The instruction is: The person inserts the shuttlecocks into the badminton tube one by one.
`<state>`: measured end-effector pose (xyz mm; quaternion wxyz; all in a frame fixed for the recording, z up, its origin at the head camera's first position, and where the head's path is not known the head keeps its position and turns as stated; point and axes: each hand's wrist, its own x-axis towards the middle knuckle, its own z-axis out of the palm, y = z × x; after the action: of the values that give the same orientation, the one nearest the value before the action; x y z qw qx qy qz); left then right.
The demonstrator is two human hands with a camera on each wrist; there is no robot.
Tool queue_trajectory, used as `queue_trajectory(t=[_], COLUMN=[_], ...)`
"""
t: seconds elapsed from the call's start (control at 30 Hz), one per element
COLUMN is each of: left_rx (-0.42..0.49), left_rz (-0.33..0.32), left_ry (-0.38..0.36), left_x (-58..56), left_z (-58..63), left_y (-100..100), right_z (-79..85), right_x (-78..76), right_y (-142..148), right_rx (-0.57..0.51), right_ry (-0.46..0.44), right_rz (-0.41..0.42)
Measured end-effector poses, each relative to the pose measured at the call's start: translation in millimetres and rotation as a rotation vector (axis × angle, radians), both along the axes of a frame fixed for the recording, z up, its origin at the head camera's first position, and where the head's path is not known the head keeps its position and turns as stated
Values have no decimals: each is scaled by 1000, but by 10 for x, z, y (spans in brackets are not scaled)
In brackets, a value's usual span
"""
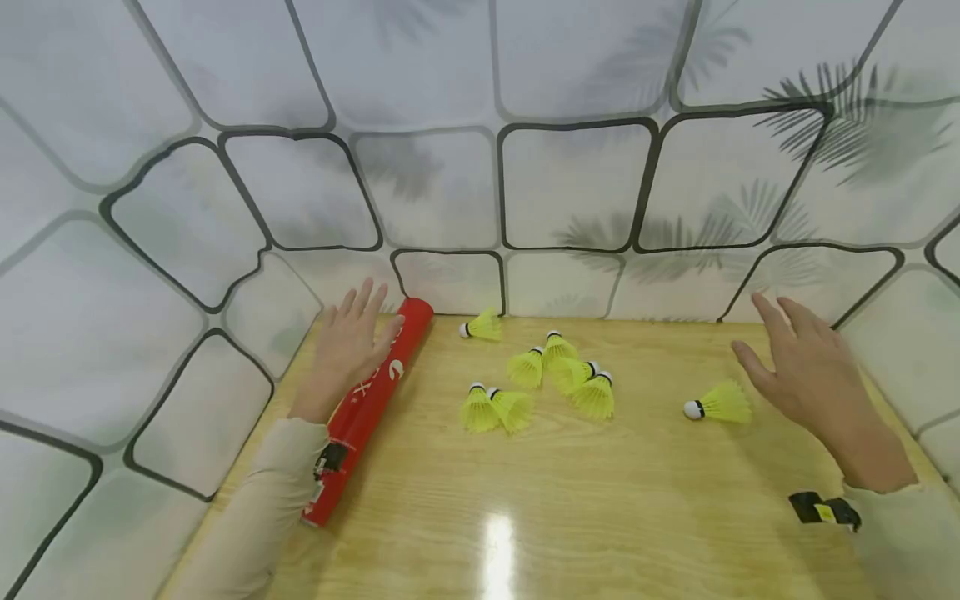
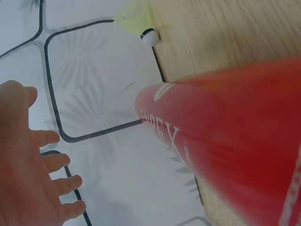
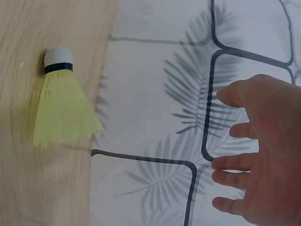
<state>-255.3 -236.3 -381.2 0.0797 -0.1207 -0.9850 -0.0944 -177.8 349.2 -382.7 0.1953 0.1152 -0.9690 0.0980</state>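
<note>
One lone shuttlecock (image 1: pixel 718 404) lies right of centre in the head view, on the table (image 1: pixel 600 500), white cork end pointing frame-left, yellow skirt fanning toward the right hand (image 1: pixel 806 379). Long axis runs approx left-right across the frame. Right hand is just beside the skirt, on its right and slightly higher in frame; not touching. Fingers spread, palm down, holding nothing. Right wrist view agrees: same shuttlecock sits upper left w/ cork up, hand lower right, clear gap btwn them.

Red tube (image 1: pixel 367 412) lies at left of frame, long axis diagonal from lower left up to the back wall. Left hand (image 1: pixel 348 346) sits over its upper end, fingers straight and spread, no curl round it; contact w/ the tube looks likely from the head view, but the left wrist view shows a gap, so can't confirm.

Six more shuttlecocks: a cluster (image 1: pixel 558 375) mid-frame btwn the two hands, plus a single (image 1: pixel 482 327) near the back wall, just right of the tube's top end. Left hand nearer the tube and that single; right hand nearer the lone one by far.
</note>
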Motion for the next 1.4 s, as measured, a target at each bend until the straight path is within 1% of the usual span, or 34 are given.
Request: queue_trajectory(t=[0.07,0.17,0.27,0.37,0.4,0.5,0.63,0.73,0.87,0.93,1.0,1.1,1.2,1.4], left_rx=[10,31,50,56,63,95,153,151,137,154,189,216,215,213], left_rz=[11,18,18,26,30,53,113,164,230,264,293,316,321,316], left_ry=[3,6,-2,-23,-30,-54,-99,-147,-203,-226,-237,-234,-203,-160], left_x=[-1,-12,-30,-73,-93,-179,-287,-351,-411,-421,-419,-410,-406,-407], left_z=[-25,-65,-84,-96,-103,-148,-248,-341,-484,-552,-615,-697,-753,-774], left_y=[17,40,83,153,178,272,361,394,406,407,407,406,407,416], right_z=[-19,-45,-73,-106,-119,-171,-281,-389,-518,-559,-587,-619,-651,-652], right_x=[49,121,189,251,266,302,314,313,297,287,281,284,281,273], right_y=[-6,-11,-9,-1,0,16,41,64,95,107,114,114,114,153], right_rx=[-24,-74,-130,-229,-264,-358,-411,-431,-426,-413,-403,-400,-391,-366], right_ry=[70,107,98,81,87,77,30,-4,-9,-28,-66,-143,-202,-299], right_rz=[18,30,24,16,14,-18,-47,-61,-77,-68,-55,-26,0,19])
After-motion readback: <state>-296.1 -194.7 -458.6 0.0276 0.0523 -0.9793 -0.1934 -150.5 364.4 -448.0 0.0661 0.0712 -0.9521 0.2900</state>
